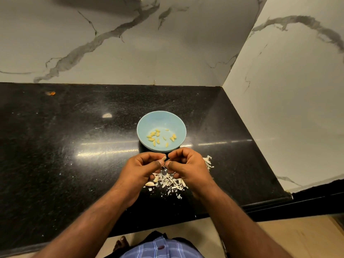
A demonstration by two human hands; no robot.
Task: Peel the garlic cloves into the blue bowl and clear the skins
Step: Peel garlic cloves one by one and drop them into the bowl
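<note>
Home kitchen corner: polished black granite countertop [74, 146], white grey-veined marble-look backsplash [111, 43] on two walls, garlic skins [171, 180] beside a blue bowl [161, 116].

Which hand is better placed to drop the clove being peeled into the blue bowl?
Probably the left hand. It pinches the clove at its fingertips, just short of the blue bowl. The right hand seems to work only at the skin.
</note>
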